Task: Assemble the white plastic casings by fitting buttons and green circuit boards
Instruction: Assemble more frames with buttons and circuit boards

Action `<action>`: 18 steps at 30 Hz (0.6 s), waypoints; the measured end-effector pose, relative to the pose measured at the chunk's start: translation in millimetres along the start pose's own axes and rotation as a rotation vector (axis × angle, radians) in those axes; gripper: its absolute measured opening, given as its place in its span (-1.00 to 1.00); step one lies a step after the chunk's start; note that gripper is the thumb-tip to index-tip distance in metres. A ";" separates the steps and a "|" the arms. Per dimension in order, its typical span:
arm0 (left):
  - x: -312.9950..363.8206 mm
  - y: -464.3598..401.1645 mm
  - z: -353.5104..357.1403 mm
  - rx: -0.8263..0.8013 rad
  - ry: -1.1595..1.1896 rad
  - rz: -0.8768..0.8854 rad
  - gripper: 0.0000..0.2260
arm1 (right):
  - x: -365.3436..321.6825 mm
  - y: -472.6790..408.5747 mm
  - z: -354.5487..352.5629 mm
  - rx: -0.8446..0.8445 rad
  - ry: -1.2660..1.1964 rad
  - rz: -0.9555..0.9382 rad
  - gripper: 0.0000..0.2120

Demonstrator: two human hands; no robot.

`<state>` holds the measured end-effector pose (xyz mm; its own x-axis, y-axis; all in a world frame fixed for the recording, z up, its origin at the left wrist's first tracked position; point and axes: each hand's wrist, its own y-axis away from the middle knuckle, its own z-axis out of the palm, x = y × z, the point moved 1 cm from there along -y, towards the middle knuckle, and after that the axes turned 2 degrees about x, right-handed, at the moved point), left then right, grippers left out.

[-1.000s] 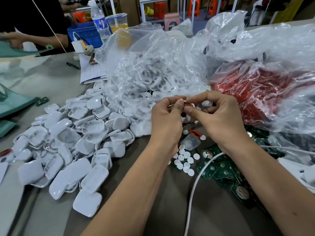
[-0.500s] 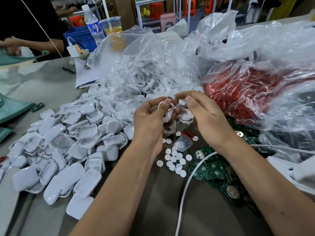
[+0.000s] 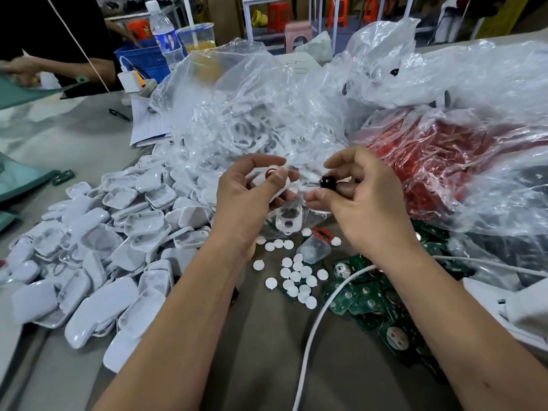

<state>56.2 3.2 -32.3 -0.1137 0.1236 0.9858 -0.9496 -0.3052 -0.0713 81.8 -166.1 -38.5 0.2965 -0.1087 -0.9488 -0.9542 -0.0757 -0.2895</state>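
Observation:
My left hand point(image 3: 246, 197) grips a white plastic casing point(image 3: 283, 186) with a red button showing under the thumb. My right hand point(image 3: 364, 200) pinches a small black round button point(image 3: 327, 182) just right of that casing. Another white casing with holes point(image 3: 289, 219) lies on the table below my hands. Several white round discs point(image 3: 296, 274) are scattered in front of it. Green circuit boards point(image 3: 358, 298) are heaped at the right. A large pile of white casing halves point(image 3: 118, 232) covers the left of the table.
Clear plastic bags point(image 3: 252, 120) of white parts and a bag of red parts point(image 3: 444, 167) fill the back. A white cable point(image 3: 314, 327) runs across the front right. A small clear bag point(image 3: 314, 250) lies by the discs. Another person's arm point(image 3: 59, 66) is far left.
My hands have drawn apart. The left hand now holds the casing alone and the right hand holds a black button beside it. The view has shifted slightly.

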 end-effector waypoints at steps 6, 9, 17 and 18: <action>0.8 0.6 0.3 -0.078 -0.053 -0.001 -0.75 | 4.0 0.9 1.1 0.004 -0.092 0.039 -0.83; 0.1 0.3 -1.1 -0.072 -0.065 0.010 -0.72 | 3.2 0.5 1.2 0.007 -0.170 0.088 -0.82; 0.2 -2.3 -2.2 -0.130 0.043 -0.015 -0.89 | -0.4 2.6 1.0 0.039 -0.258 0.229 -0.91; -0.2 -1.4 -0.9 -0.157 0.044 -0.014 -0.88 | -1.3 2.8 1.1 0.041 -0.294 0.271 -0.92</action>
<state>57.3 4.4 -32.6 -0.1100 0.1690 0.9795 -0.9848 -0.1521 -0.0844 78.7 -165.1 -38.3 0.0149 0.1694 -0.9854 -0.9988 -0.0427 -0.0224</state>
